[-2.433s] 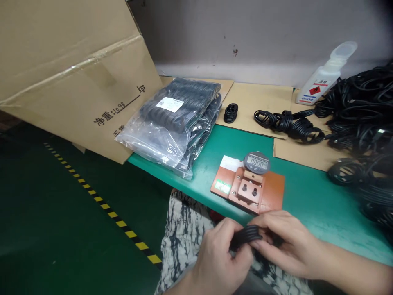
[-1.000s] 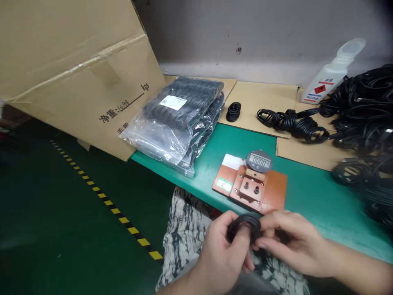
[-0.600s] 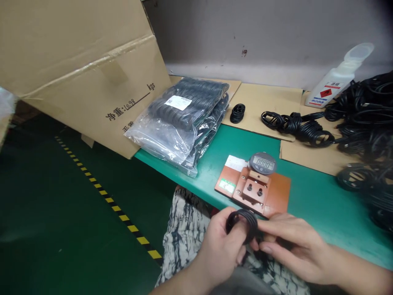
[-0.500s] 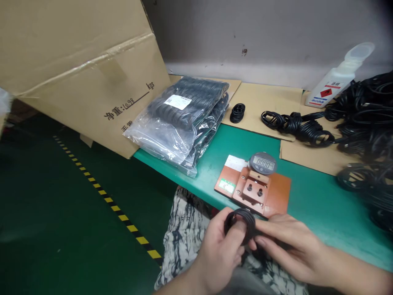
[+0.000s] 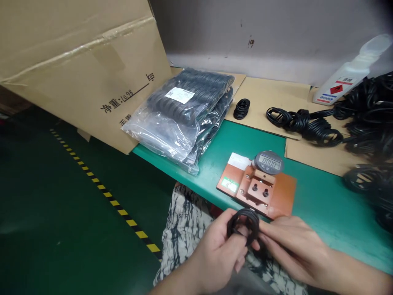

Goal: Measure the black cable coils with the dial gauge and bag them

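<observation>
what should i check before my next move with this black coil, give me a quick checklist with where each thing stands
1. Black coil secured in the left hand: ok, gripped at its near side.
2. Right hand at the coil: ok, fingertips by its right side.
3. Cable ends located: cannot tell, hidden by the hands.
4. Digital gauge zeroed: ok, the display shows zeros.
5. Loose cables at the right sorted: not ok, heaped over one another.
6. Bottle capped: cannot tell from this angle.
</observation>
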{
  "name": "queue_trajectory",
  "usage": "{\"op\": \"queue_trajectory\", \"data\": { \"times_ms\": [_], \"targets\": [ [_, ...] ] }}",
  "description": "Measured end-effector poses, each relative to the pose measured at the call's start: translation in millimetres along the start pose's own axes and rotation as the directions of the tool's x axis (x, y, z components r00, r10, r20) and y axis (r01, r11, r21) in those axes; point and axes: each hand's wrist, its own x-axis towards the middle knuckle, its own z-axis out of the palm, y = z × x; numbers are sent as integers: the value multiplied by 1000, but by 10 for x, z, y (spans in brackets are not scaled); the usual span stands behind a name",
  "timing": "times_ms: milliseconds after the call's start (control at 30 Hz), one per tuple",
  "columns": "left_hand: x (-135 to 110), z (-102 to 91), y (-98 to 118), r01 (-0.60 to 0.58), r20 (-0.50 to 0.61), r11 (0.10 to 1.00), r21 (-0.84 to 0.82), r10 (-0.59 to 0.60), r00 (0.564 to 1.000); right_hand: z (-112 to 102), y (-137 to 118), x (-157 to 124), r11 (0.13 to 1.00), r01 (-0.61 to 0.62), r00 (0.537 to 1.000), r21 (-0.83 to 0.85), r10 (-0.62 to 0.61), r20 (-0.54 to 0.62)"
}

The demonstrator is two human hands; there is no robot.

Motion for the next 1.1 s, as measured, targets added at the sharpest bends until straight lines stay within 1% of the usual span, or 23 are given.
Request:
{"op": "queue_trajectory", "data": {
  "times_ms": [67,167,300,367,433,500,567,633,733,800,867,1000,1033,1100],
  "targets": [
    [31,7,20,25,7,1000,11,-25,1000,-10,10,-17,995,37,999,-90,-37,7],
    [88,9,61,52,20,998,22,-53,998,-30,17,-24,982,53,998,-181,-49,25],
    [160,-14,82,96,29,994,44,-98,995,-51,25,-3,979,43,999,-202,-41,16],
    [177,-35,60,140,51,984,108,-146,988,-59,26,7,979,35,999,-203,-31,22],
    [181,-53,29,150,56,973,174,-162,985,-67,22,13,978,28,999,-209,-21,34],
    [180,-66,9,91,8,964,249,-96,995,-72,17,21,974,22,999,-225,-14,35],
    [188,-77,15,-10,-36,936,351,24,999,-73,12,31,969,6,1000,-246,1,30],
    [213,-93,41,-141,-1,874,465,160,987,-70,12,43,965,-14,999,-262,22,29],
    [277,-140,93,-325,124,732,598,316,941,-64,20,60,965,-30,999,-260,38,25],
    [323,-183,121,-406,191,639,654,379,905,-63,28,68,968,-35,999,-248,41,22],
    [364,-227,145,-473,250,558,682,430,868,-65,35,72,969,-39,999,-243,46,21],
    [426,-294,197,-596,371,403,694,510,776,-75,44,70,964,-39,999,-263,46,18],
    [442,-306,209,-613,390,377,694,519,761,-76,46,68,964,-41,999,-264,46,16],
    [475,-324,225,-631,416,343,696,523,744,-79,50,66,964,-48,999,-261,52,8]
  ]
}}
